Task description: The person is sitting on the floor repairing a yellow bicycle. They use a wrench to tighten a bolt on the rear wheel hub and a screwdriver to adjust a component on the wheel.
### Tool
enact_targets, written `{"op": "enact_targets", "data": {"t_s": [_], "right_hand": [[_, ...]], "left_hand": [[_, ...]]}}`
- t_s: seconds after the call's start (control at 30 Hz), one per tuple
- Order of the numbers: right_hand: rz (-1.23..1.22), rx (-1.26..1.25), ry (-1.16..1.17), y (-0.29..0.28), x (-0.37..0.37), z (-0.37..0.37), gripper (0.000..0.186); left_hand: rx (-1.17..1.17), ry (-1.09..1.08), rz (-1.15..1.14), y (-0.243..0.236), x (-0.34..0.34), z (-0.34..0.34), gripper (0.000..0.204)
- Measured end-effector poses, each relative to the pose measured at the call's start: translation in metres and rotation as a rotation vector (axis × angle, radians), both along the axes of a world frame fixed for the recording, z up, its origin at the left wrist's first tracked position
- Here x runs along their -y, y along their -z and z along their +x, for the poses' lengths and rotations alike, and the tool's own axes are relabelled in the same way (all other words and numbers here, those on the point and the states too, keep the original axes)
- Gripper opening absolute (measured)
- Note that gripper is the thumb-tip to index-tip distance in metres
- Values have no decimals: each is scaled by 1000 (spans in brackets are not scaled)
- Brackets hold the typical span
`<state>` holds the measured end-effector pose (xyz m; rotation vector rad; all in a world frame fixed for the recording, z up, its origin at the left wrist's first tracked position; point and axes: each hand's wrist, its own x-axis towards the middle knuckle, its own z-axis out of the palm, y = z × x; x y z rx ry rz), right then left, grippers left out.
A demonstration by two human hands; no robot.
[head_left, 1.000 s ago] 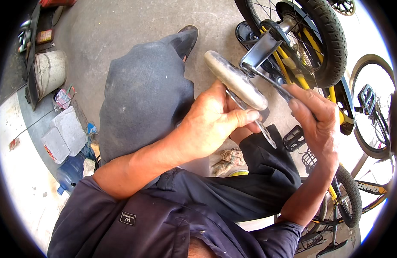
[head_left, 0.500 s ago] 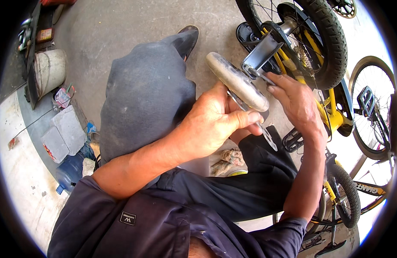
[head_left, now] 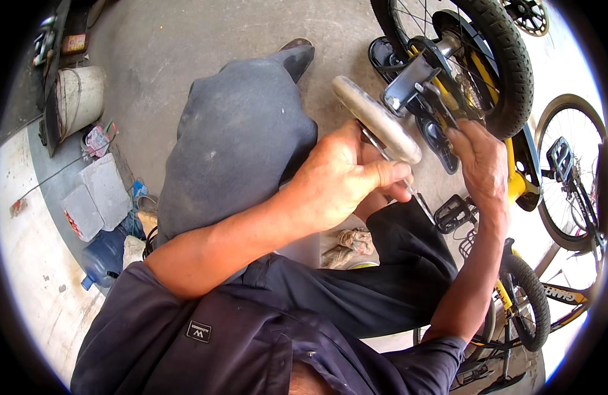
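Note:
My left hand (head_left: 346,174) is closed on a small training wheel (head_left: 376,118) with a worn, pale tyre. A thin flat metal strip (head_left: 422,205) runs beside the wheel and between my thumb and fingers. A dark grey channel-shaped metal bracket (head_left: 409,84) lies at the wheel's far right side, with a bolt end showing near it. My right hand (head_left: 478,161) is closed around a dark metal tool (head_left: 441,105) whose tip reaches the bolt by the bracket. Its exact kind is hard to make out.
A yellow bicycle with a knobbly tyre (head_left: 508,66) and a pedal (head_left: 452,214) lies close on the right. More bicycles stand beyond, one with a thin wheel (head_left: 570,171). At left are a white bucket (head_left: 81,99), grey blocks (head_left: 106,191) and a blue water jug (head_left: 103,257).
Both hands and the wheel have shifted slightly right in view. My right hand has swung away from the wheel, and the tool in it points more upward.

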<state>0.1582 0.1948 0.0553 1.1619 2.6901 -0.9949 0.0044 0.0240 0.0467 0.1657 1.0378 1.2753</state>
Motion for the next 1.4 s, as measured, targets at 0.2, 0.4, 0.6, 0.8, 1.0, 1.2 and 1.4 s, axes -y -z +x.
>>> {"op": "enact_targets", "data": {"t_s": [0.2, 0.4, 0.6, 0.8, 1.0, 1.2, 1.4], "right_hand": [[1, -23, -28, -4, 4, 1, 17], [67, -16, -8, -17, 7, 7, 16], [91, -25, 33, -36, 13, 6, 14], [221, -53, -16, -51, 17, 1, 15], [285, -96, -104, -56, 22, -7, 17], [335, -140, -204, -63, 25, -10, 16], [330, -146, -255, -69, 23, -16, 17]], "left_hand": [[-17, -40, -11, -1, -1, 3, 23], [-31, -56, -6, 2, -2, 5, 23], [-45, -45, 9, 4, -2, 5, 23], [-44, -32, -18, 1, -2, 4, 25], [-20, -45, -32, 1, -2, 4, 26], [13, -51, -44, 0, -2, 4, 26], [19, -56, -46, -2, -3, 4, 28]]}}
